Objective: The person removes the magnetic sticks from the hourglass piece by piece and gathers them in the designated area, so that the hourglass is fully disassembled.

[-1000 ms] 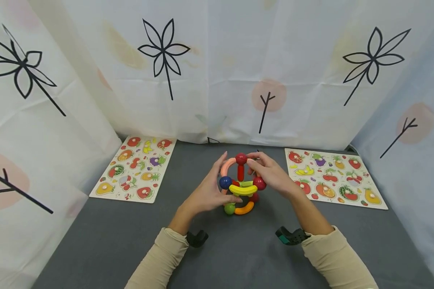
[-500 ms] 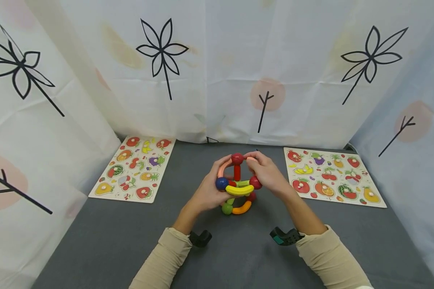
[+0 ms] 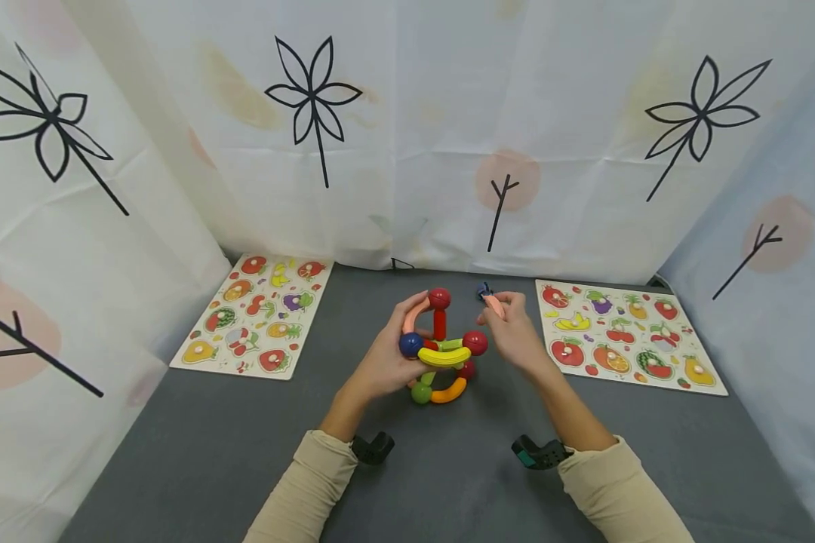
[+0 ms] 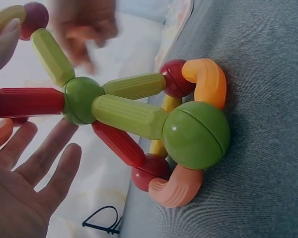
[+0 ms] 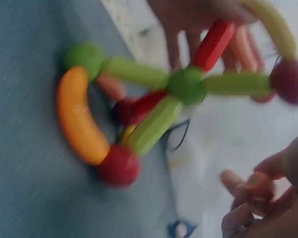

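My left hand holds a magnetic ball-and-rod construction from its left side. In the left wrist view the thumb lies on a yellow curved rod, and the other fingers spread behind. Green, red, yellow and orange rods join red, green and blue balls, with a red ball on top. The lower part, with an orange curved rod, is at the grey table surface. To the right, apart from the construction, my right hand pinches a pink curved rod.
A small blue object shows just beyond the pink rod; its kind is unclear. Fruit-picture boards lie on either side, one at left and one at right. A patterned white curtain encloses the grey table.
My right hand has moved away from the construction with the pink curved rod, which was at its upper right. The left hand has shifted the construction slightly left. The blue object has come into view.
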A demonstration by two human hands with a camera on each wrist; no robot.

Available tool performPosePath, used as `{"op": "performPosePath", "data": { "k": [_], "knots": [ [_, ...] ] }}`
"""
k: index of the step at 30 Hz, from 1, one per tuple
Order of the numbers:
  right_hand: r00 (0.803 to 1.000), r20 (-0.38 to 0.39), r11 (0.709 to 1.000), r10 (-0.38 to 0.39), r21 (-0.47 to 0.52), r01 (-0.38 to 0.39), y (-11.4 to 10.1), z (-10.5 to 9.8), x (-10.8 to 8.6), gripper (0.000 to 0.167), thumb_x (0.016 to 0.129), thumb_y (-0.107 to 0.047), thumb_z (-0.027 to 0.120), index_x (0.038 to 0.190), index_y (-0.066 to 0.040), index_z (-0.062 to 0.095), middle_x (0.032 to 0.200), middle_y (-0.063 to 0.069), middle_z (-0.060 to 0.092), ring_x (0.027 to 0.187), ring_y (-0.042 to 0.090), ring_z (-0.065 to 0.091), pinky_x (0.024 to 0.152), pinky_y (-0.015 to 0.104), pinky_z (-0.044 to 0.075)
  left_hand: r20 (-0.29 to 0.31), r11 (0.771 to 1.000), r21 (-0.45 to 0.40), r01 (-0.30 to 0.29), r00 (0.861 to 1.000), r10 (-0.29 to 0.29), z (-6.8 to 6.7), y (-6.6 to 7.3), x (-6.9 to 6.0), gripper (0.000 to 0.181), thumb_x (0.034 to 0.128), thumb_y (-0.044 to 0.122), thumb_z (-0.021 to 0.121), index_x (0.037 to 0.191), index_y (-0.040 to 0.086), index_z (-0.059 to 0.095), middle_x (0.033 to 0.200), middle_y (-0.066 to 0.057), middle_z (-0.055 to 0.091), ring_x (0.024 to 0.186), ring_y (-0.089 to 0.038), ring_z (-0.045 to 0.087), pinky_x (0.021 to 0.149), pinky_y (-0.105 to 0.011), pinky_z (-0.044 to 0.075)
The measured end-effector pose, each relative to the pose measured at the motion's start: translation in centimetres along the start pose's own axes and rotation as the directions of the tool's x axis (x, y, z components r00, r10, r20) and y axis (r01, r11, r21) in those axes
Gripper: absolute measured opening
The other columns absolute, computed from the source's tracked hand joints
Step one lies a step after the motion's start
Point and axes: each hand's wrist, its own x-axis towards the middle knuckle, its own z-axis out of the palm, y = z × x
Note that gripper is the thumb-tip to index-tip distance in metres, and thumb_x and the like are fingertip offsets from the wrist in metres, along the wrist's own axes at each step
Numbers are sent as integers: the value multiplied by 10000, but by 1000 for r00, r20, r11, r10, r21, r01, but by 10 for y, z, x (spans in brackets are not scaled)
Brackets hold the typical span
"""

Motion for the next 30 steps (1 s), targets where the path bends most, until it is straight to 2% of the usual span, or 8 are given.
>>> {"op": "performPosePath", "data": {
  "k": [2,8,15,22,24,26,28,30],
  "knots": [
    [1000,19,996,-18,-90,20,14,-2,0,432,1067,-241,466,1409,1,361,1252,215,676,929,273,555,709,292,406,-1,1000,6,4,1000,-4,0,-1,0,1017,827,48,837,1595,309,223,1609,14,359,1233,-287,641,893,-333,609],
    [992,33,940,-118,-320,122,49,1,-5,324,994,-163,659,1244,44,646,1048,212,627,853,267,535,702,292,411,8,1000,-7,-1,1000,1,-1,-1,1,1019,824,37,834,1589,333,230,1603,8,365,1225,-294,645,871,-344,616],
    [997,-2,908,-77,-412,69,63,5,-16,267,932,-147,741,1102,46,669,921,159,639,782,229,541,685,317,450,25,1000,-16,-14,1000,14,-2,-1,2,1039,818,28,837,1589,353,222,1612,12,355,1217,-287,647,914,-363,606],
    [998,45,878,-34,-477,52,68,8,-21,239,927,-163,746,1072,18,689,938,135,643,826,227,539,732,371,480,27,1000,-15,-15,1000,16,-3,-3,2,1030,821,20,831,1590,348,229,1606,16,368,1208,-275,653,899,-345,609],
    [998,50,882,-37,-469,56,65,7,-22,277,936,-178,739,1108,30,674,965,149,641,841,234,546,752,387,501,31,1000,-15,-13,999,14,-4,-3,2,1029,821,19,829,1589,349,230,1595,6,380,1204,-274,656,899,-344,609],
    [997,54,904,-59,-420,76,56,2,-24,295,963,-170,697,1164,39,646,1020,169,632,873,241,572,785,404,525,34,1000,-14,-11,999,11,-4,-2,1,1026,823,18,826,1589,349,229,1583,-4,393,1201,-272,658,900,-345,609],
    [993,74,944,-92,-312,111,43,-5,-26,314,994,-174,649,1228,31,608,1088,178,619,892,241,586,799,392,530,34,1000,-10,-8,999,8,-5,-1,1,1024,824,19,825,1591,339,227,1576,-14,400,1199,-274,658,898,-346,609],
    [982,132,978,-134,-141,152,28,-15,-28,317,1020,-163,593,1289,2,561,1189,184,591,924,251,606,809,362,536,32,1000,-6,-5,999,5,-5,-1,1,1019,825,22,824,1593,327,227,1577,-5,400,1197,-270,658,893,-336,610]
  ]
}}
